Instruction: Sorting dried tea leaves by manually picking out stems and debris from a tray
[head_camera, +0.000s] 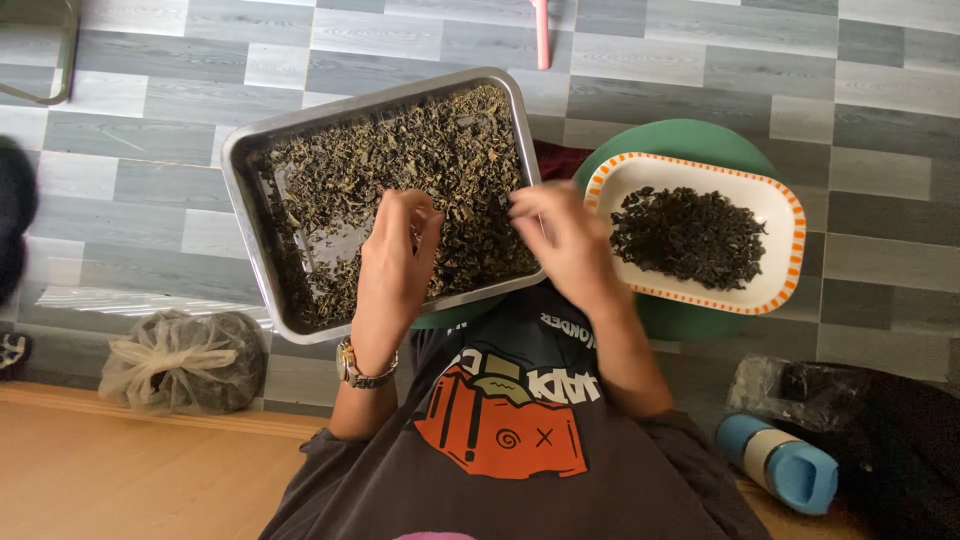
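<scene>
Our left hand pinching dried leaves in the steel tray, our right hand blurred, grip unclear to us, darker leaves heaped in the orange-rimmed dish

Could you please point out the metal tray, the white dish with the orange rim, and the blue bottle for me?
Metal tray (262, 128): head view, on its upper left rim.
White dish (775, 200): head view, on bare white inside its right edge.
Blue bottle (790, 470): head view, on its blue body.
</scene>
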